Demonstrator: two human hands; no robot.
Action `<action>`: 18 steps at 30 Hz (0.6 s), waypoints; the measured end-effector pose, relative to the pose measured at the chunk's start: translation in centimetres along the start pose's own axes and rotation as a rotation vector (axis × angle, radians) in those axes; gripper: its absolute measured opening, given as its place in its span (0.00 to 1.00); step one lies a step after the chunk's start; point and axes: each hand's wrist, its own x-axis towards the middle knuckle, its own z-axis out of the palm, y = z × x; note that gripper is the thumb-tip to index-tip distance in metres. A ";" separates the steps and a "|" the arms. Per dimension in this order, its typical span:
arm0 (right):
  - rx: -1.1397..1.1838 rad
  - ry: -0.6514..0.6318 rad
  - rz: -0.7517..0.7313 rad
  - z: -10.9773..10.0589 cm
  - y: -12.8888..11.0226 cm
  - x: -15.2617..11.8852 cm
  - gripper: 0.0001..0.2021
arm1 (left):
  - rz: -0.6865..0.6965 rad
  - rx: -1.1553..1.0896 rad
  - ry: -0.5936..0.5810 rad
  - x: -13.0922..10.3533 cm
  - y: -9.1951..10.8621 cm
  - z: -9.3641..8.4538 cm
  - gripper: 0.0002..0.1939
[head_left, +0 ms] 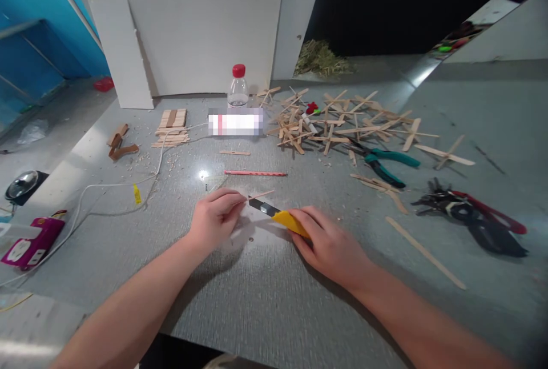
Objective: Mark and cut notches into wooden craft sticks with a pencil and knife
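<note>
My left hand (218,215) is closed, pinching one end of a thin wooden stick (262,193) above the grey table. In my right hand (323,239) is a yellow utility knife (291,223), its dark blade (262,207) extended leftward. The blade's tip lies close to the stick beside my left fingertips; whether they touch I cannot tell. Beyond both hands a red patterned pencil (256,173) lies crosswise, with a short wooden piece (234,153) behind it.
Crossed wooden sticks (295,129) spread across the back right. Green-handled pliers (385,166), a punch tool (471,217) and a long stick (426,252) lie right. A bottle (238,89) stands behind. Stacked sticks (171,129) and a white cable (107,186) are left.
</note>
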 end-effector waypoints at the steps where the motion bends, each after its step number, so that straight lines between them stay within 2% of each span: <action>1: 0.004 -0.003 0.008 0.0 0.0 0.0 0.12 | 0.026 0.005 0.002 0.0 0.1 0.0 0.06; 12: 0.010 0.036 0.013 0.3 -0.1 -0.3 0.11 | 0.244 0.056 0.027 -0.2 0.9 0.0 0.03; 18: 0.004 0.075 -0.043 -0.1 -0.6 -0.3 0.13 | 0.389 0.072 0.067 -0.3 1.9 0.4 0.06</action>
